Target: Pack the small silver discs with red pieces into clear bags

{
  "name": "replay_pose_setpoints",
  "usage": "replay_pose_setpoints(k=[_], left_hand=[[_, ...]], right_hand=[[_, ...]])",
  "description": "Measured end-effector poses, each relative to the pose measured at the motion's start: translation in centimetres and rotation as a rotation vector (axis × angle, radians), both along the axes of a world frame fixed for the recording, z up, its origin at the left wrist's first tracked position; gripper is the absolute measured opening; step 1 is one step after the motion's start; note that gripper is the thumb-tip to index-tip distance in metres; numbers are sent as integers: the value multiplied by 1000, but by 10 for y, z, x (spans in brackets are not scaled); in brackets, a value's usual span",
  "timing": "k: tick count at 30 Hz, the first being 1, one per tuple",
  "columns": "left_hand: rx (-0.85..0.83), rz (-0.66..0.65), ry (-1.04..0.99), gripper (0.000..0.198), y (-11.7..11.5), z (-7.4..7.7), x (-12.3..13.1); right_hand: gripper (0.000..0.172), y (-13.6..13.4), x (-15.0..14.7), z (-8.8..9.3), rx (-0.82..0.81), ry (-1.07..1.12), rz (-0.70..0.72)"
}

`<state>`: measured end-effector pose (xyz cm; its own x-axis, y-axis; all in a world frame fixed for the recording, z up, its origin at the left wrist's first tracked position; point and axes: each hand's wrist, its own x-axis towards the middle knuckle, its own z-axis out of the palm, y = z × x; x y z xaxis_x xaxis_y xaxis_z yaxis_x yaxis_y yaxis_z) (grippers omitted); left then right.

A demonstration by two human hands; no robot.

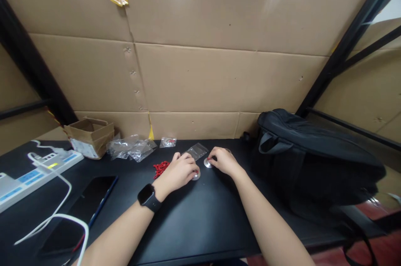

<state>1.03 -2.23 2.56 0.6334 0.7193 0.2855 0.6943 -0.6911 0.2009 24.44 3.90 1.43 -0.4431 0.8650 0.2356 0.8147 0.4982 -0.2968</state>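
My left hand (177, 172), with a black smartwatch (146, 195) on its wrist, rests low over the black table. Its fingers are closed at the edge of a small, shiny round disc (196, 175) with a bit of red on it. Just to the right, my right hand (226, 160) pinches a red piece on a second shiny round disc (207, 163), which lies on the table. A heap of small red pieces (160, 169) sits beside my left hand, partly behind it. Behind both hands lies a flat clear plastic bag (198, 150).
A small sealed packet (168, 142), crumpled clear plastic bags (133, 148) and an open cardboard box (90, 134) stand along the back. A phone (84, 211), white cable (59, 174) and power strip (34, 178) lie left. A black bag (313, 161) fills the right side.
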Motion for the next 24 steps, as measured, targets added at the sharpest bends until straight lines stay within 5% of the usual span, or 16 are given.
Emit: replay_pose_setpoints(k=[16, 24], left_hand=[[204, 133, 42, 15, 6, -4, -5], [206, 287, -272, 15, 13, 1, -9]], right_hand=[[6, 3, 4, -2, -8, -24, -63], [12, -6, -18, 13, 87, 578, 156]])
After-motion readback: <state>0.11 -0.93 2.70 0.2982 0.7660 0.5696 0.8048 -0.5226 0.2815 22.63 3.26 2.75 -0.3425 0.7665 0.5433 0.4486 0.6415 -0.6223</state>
